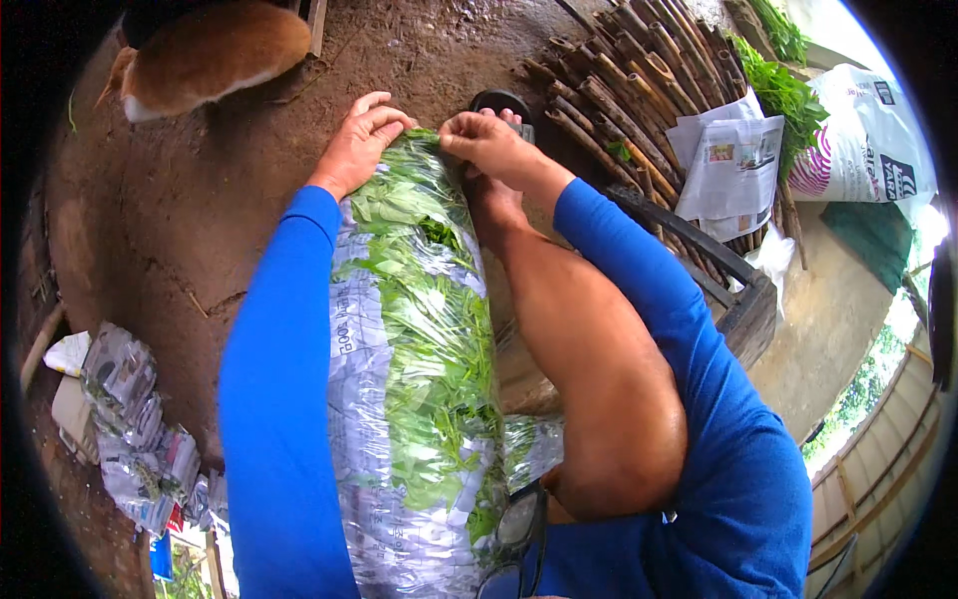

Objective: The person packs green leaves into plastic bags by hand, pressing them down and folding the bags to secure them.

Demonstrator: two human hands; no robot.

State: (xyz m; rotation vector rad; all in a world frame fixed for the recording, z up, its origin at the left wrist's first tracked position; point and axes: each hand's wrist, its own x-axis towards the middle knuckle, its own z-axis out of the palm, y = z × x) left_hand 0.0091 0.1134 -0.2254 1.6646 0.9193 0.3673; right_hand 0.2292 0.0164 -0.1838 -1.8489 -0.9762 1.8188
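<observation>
A long clear plastic bag (429, 329) packed with leafy greens stretches away from me along my bare leg (599, 349). Printed paper lines its left side. At the far end, my left hand (361, 140) has its fingers closed on the bag's left corner. My right hand (494, 148) pinches the right corner of that same end, thumb and fingertips together. Green leaves show between the two hands. Both my arms wear blue sleeves, one on each side of the bag.
Bamboo poles (639, 90) lie stacked at the far right, with printed sheets (733, 155), loose greens (783, 100) and a white sack (868, 130) beside them. An orange-and-white furry animal (220, 55) is at far left. Plastic-wrapped bundles (130, 419) sit at left on the brown floor (150, 230).
</observation>
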